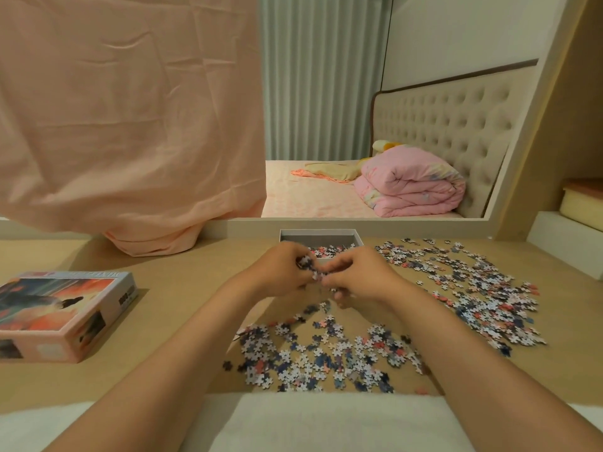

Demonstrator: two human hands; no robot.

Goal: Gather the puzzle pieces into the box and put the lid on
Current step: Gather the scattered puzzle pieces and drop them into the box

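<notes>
An open white box point(321, 234) sits at the far middle of the tan table, with some puzzle pieces inside. My left hand point(280, 272) and my right hand point(357, 277) are cupped together just in front of the box, holding a clump of puzzle pieces point(308, 264) between them. A few pieces hang or drop below the hands. Loose pieces point(326, 353) lie scattered near the table's front edge. A larger spread of pieces point(473, 288) covers the right side. The box lid point(62, 313), printed with a pink and orange picture, rests at the left.
A pink cloth point(130, 125) hangs over the back left and touches the table. A mirror behind the table shows a bed with a pink folded quilt point(411, 181). A raised shelf step point(567, 249) borders the right. A white towel point(326, 422) lies at the near edge.
</notes>
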